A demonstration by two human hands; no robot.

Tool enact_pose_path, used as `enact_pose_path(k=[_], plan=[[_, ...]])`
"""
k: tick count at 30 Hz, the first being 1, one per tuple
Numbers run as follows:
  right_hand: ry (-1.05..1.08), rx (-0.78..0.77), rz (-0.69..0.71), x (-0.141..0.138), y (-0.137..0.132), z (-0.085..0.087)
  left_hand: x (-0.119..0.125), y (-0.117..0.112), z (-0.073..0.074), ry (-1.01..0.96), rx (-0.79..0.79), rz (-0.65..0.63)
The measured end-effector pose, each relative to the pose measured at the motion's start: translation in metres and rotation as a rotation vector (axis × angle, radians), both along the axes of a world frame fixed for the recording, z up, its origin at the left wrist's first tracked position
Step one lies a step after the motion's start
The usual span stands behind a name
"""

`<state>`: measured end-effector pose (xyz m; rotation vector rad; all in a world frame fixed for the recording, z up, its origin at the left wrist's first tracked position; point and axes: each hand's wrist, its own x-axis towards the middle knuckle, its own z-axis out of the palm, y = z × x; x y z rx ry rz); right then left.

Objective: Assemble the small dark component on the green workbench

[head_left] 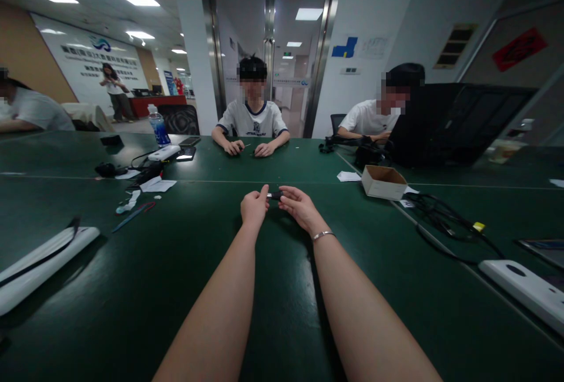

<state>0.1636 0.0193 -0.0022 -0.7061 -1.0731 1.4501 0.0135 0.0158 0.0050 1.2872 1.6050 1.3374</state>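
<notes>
Both my arms reach out over a dark green table [273, 311]. My left hand [254, 206] and my right hand [298, 204] meet in the middle. Between their fingertips they pinch a small dark object [275, 195], too small to name. Each hand's fingers are curled closed on one end of it. A thin silver bracelet [323, 234] circles my right wrist.
A cardboard box [382, 181] and black cables [445, 220] lie to the right, white power strips [526, 288] at both sides. A water bottle [157, 125], phones and paper scraps sit far left. Across the table a person [252, 114] handles something small; another sits behind a black laptop [453, 123].
</notes>
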Motion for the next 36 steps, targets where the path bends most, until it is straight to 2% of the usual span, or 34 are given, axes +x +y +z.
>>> enact_pose_path(k=[9, 16, 23, 32, 36], plan=[[0.017, 0.021, 0.052, -0.001, -0.002, 0.003, 0.001, -0.005, 0.006, 0.118, -0.011, 0.050], [0.023, 0.015, 0.057, 0.000, -0.003, 0.005, 0.001, -0.006, 0.011, 0.136, -0.025, 0.029], [0.022, 0.004, 0.063, 0.004, -0.004, 0.007, 0.001, -0.004, 0.009, 0.143, -0.039, -0.010], [0.040, -0.044, 0.029, -0.002, -0.001, 0.005, 0.002, 0.000, 0.003, 0.116, -0.031, 0.014], [0.024, -0.095, -0.014, -0.003, 0.001, 0.004, 0.005, -0.007, 0.007, 0.169, -0.016, -0.038]])
